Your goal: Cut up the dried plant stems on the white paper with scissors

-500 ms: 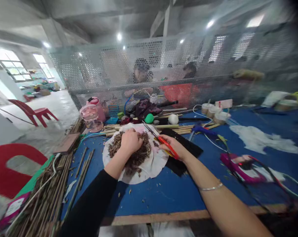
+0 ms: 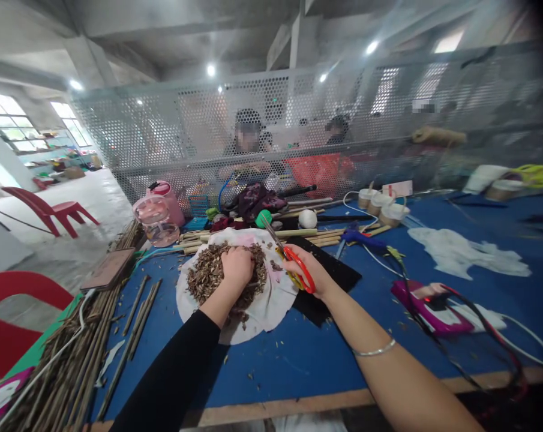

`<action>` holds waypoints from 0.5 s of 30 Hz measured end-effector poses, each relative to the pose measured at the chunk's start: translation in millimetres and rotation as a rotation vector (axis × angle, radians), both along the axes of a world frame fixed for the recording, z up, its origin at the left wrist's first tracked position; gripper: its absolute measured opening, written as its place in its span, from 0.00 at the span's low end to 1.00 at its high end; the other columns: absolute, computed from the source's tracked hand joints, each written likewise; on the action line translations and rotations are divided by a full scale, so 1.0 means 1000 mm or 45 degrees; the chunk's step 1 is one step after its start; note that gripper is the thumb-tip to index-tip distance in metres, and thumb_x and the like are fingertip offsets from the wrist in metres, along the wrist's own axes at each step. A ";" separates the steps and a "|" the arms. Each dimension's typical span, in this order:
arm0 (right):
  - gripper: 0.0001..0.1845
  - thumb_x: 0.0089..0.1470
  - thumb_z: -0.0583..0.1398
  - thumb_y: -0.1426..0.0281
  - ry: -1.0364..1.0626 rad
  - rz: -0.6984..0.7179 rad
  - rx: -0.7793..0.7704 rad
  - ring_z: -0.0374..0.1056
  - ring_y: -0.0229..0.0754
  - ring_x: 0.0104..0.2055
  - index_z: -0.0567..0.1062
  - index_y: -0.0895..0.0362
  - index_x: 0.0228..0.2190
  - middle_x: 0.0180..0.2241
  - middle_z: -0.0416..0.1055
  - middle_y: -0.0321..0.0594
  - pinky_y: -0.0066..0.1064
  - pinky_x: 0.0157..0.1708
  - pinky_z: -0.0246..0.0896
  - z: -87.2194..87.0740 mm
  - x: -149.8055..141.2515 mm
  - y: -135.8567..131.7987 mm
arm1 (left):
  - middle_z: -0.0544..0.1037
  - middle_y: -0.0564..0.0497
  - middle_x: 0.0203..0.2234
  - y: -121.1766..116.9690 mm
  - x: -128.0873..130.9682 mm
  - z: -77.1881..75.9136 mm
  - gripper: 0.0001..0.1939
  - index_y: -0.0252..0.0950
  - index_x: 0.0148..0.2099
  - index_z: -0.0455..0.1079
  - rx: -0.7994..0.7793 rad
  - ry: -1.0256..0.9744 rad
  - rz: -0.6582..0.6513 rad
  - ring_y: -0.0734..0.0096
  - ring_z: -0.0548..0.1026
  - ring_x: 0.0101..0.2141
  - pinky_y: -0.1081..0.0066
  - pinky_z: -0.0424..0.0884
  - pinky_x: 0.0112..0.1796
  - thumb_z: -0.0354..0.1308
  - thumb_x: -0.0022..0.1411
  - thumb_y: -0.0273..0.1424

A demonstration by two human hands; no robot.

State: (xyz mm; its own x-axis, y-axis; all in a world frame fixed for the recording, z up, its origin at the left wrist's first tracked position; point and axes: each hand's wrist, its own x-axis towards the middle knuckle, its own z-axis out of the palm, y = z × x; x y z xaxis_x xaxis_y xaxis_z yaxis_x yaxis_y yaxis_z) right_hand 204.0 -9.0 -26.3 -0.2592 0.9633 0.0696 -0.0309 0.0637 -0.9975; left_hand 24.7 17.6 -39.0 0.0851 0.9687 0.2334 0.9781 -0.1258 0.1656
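My left hand (image 2: 239, 265) reaches into a pile of dried brown plant bits (image 2: 207, 270), its fingers curled down and their tips hidden. Under the pile lies a round white cloth (image 2: 271, 309) on the blue tabletop (image 2: 271, 366). My right hand (image 2: 311, 273) is closed around scissors (image 2: 302, 268) with red and yellow handles, the blades pointing up and away to the left, over the cloth's right side. A black cloth or sheet (image 2: 341, 270) lies partly beneath this hand.
Bundled thin sticks (image 2: 91, 336) run along the left edge, with a phone (image 2: 108, 270) on top. Bamboo sticks (image 2: 329, 237), a clear pink-lidded jug (image 2: 158, 223) and green ball (image 2: 263, 219) stand behind. A blue glue gun (image 2: 365, 238), cables and magenta power strip (image 2: 437, 309) lie right.
The view has shifted slightly, so most things sit further left. My left hand stays in the brown bits. The scissors in my right hand have turned, their blades pointing more upward.
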 end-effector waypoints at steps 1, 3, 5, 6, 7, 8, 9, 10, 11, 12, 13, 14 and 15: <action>0.21 0.38 0.60 0.69 -0.003 0.016 0.004 0.59 0.32 0.25 0.67 0.57 0.39 0.28 0.65 0.31 0.25 0.27 0.54 0.000 -0.001 -0.001 | 0.75 0.44 0.36 -0.001 -0.001 0.000 0.11 0.41 0.34 0.76 0.023 -0.044 -0.003 0.55 0.69 0.42 0.58 0.61 0.41 0.52 0.55 0.33; 0.22 0.38 0.60 0.70 -0.006 0.044 0.027 0.59 0.32 0.25 0.67 0.58 0.39 0.28 0.65 0.31 0.25 0.27 0.54 0.000 -0.003 -0.002 | 0.76 0.45 0.36 -0.006 -0.005 0.003 0.11 0.40 0.35 0.76 0.075 -0.177 -0.037 0.58 0.69 0.41 0.62 0.62 0.41 0.52 0.56 0.33; 0.21 0.37 0.59 0.71 -0.050 0.052 0.069 0.59 0.32 0.24 0.67 0.58 0.39 0.26 0.65 0.31 0.25 0.26 0.55 -0.001 -0.005 -0.005 | 0.77 0.46 0.36 -0.014 -0.013 0.007 0.12 0.38 0.36 0.76 0.137 -0.377 -0.087 0.62 0.70 0.39 0.66 0.63 0.41 0.51 0.56 0.33; 0.21 0.38 0.58 0.72 -0.099 0.055 0.091 0.59 0.32 0.23 0.67 0.58 0.39 0.25 0.65 0.31 0.25 0.24 0.55 -0.001 -0.006 -0.006 | 0.77 0.46 0.35 -0.019 -0.019 0.009 0.12 0.37 0.36 0.76 0.164 -0.497 -0.094 0.64 0.71 0.37 0.68 0.64 0.40 0.51 0.57 0.32; 0.21 0.38 0.57 0.72 -0.160 0.059 0.111 0.59 0.32 0.22 0.66 0.58 0.39 0.25 0.65 0.30 0.25 0.23 0.55 -0.002 -0.008 -0.007 | 0.77 0.47 0.32 -0.024 -0.024 0.010 0.12 0.36 0.35 0.75 0.178 -0.626 -0.082 0.67 0.72 0.34 0.69 0.64 0.38 0.51 0.57 0.33; 0.21 0.39 0.56 0.73 -0.228 0.060 0.131 0.59 0.32 0.21 0.66 0.58 0.40 0.24 0.65 0.31 0.25 0.22 0.55 -0.004 -0.010 -0.008 | 0.77 0.48 0.29 -0.030 -0.030 0.010 0.12 0.35 0.35 0.75 0.167 -0.774 -0.046 0.68 0.72 0.31 0.69 0.65 0.36 0.51 0.56 0.33; 0.21 0.39 0.56 0.73 -0.294 0.055 0.156 0.60 0.33 0.20 0.65 0.58 0.40 0.24 0.65 0.31 0.25 0.21 0.55 -0.005 -0.012 -0.009 | 0.77 0.49 0.26 -0.035 -0.034 0.010 0.11 0.34 0.34 0.74 0.131 -0.947 0.012 0.70 0.72 0.28 0.70 0.66 0.33 0.52 0.56 0.34; 0.21 0.39 0.55 0.74 -0.358 0.050 0.196 0.61 0.34 0.21 0.65 0.58 0.41 0.25 0.66 0.32 0.25 0.22 0.56 -0.008 -0.014 -0.010 | 0.76 0.50 0.23 -0.040 -0.039 0.009 0.11 0.34 0.33 0.73 0.076 -1.143 0.074 0.71 0.71 0.25 0.71 0.66 0.31 0.54 0.54 0.35; 0.22 0.39 0.55 0.74 -0.424 0.044 0.254 0.63 0.35 0.23 0.65 0.58 0.41 0.25 0.67 0.33 0.26 0.24 0.58 -0.010 -0.016 -0.011 | 0.74 0.51 0.21 -0.044 -0.042 0.007 0.10 0.33 0.33 0.73 0.010 -1.354 0.127 0.73 0.70 0.23 0.72 0.66 0.29 0.56 0.52 0.35; 0.22 0.39 0.55 0.75 -0.494 0.034 0.327 0.64 0.36 0.26 0.66 0.58 0.41 0.27 0.68 0.34 0.27 0.27 0.60 -0.012 -0.018 -0.012 | 0.74 0.51 0.20 -0.048 -0.044 0.005 0.11 0.32 0.32 0.72 -0.057 -1.564 0.171 0.75 0.70 0.22 0.73 0.67 0.28 0.59 0.50 0.35; 0.21 0.39 0.56 0.75 -0.565 0.026 0.409 0.66 0.38 0.29 0.66 0.57 0.41 0.29 0.69 0.36 0.28 0.31 0.60 -0.013 -0.020 -0.013 | 0.74 0.52 0.21 -0.050 -0.045 0.003 0.11 0.31 0.32 0.72 -0.116 -1.760 0.204 0.76 0.70 0.22 0.74 0.67 0.28 0.61 0.48 0.34; 0.21 0.40 0.56 0.75 -0.635 0.017 0.482 0.67 0.39 0.33 0.67 0.57 0.41 0.32 0.70 0.37 0.29 0.34 0.61 -0.013 -0.021 -0.014 | 0.74 0.51 0.21 -0.052 -0.046 0.002 0.11 0.30 0.32 0.71 -0.158 -1.927 0.228 0.78 0.70 0.22 0.75 0.68 0.28 0.63 0.46 0.33; 0.20 0.41 0.57 0.74 -0.696 0.009 0.539 0.67 0.40 0.35 0.67 0.57 0.41 0.34 0.70 0.38 0.30 0.37 0.60 -0.013 -0.023 -0.015 | 0.74 0.51 0.23 -0.053 -0.046 0.001 0.11 0.30 0.32 0.72 -0.192 -2.056 0.238 0.79 0.70 0.23 0.76 0.68 0.29 0.64 0.45 0.31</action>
State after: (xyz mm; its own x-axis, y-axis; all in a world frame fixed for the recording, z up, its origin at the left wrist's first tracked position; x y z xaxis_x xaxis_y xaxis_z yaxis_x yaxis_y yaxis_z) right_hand 181.4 -24.4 -39.5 -0.3704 0.8802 0.2967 0.4677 0.4527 -0.7592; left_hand -20.9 -35.9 -38.4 -0.2542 0.9578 -0.1342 -0.2150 0.0793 0.9734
